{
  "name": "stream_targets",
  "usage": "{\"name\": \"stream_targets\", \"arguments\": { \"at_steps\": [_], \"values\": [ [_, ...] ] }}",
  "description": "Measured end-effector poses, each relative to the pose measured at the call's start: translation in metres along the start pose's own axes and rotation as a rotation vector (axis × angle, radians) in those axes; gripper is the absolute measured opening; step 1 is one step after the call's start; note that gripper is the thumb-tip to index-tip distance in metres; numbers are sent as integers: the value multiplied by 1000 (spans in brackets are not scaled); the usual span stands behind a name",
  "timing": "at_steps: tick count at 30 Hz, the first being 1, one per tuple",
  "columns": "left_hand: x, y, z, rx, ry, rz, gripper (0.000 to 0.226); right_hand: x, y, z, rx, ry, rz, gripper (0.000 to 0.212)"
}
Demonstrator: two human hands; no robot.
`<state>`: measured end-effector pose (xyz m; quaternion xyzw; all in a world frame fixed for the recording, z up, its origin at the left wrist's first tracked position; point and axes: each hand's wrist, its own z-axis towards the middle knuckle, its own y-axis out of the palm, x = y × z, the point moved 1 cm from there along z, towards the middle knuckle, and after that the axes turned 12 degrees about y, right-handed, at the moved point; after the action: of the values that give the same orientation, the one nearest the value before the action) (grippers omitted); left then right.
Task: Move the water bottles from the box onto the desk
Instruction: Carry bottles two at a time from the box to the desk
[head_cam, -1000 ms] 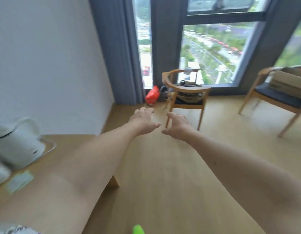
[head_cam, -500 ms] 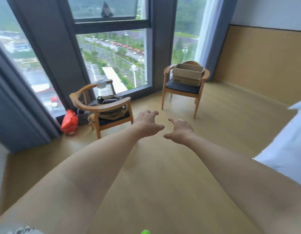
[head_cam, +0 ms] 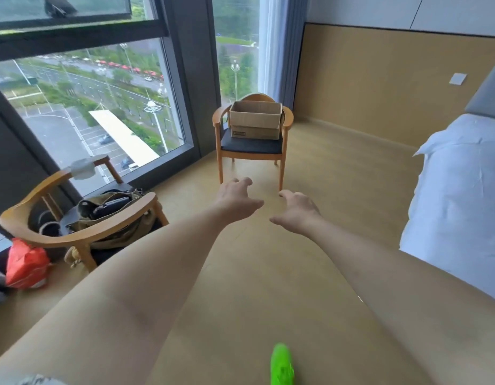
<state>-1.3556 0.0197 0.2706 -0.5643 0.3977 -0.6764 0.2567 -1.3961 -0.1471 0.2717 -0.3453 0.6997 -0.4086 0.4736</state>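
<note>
An open cardboard box [head_cam: 255, 120] stands on the dark seat of a wooden chair [head_cam: 251, 145] straight ahead by the window. Its inside is hidden from here, and no water bottle shows. The desk is out of view. My left hand [head_cam: 236, 200] and my right hand [head_cam: 296, 211] stretch out in front of me over the floor, well short of the chair. Both have loosely spread fingers and hold nothing.
A second wooden chair [head_cam: 82, 226] at the left holds a bag, with a red bag [head_cam: 25, 263] on the floor beside it. A white bed [head_cam: 460, 195] fills the right side. Wooden floor lies between me and the box. A green shoe tip [head_cam: 281, 365] shows below.
The view has swung right: the desk with the kettle left the frame, and the chair with the box came to the middle and nearer. Both hands stay outstretched and empty.
</note>
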Motion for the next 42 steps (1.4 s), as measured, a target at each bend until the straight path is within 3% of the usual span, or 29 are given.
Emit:
{"name": "stream_targets", "arguments": {
  "at_steps": [6,12,19,27,34,42],
  "values": [
    [-35,1,130,-21,56,139,69,-22,1,126,-3,1,23,77],
    [-43,-28,276,-2,100,239,64,-67,-40,265,-9,-26,47,75],
    [-72,-46,411,25,79,210,67,-121,-53,399,-40,-51,51,75],
    [-151,-40,575,7,83,165,64,-175,-31,561,-43,-45,39,77],
    [-229,-59,732,-92,112,211,69,-233,-27,711,-35,42,31,72],
    [-270,-74,876,-140,119,153,67,-276,-33,851,-27,120,53,75]
  ]
}}
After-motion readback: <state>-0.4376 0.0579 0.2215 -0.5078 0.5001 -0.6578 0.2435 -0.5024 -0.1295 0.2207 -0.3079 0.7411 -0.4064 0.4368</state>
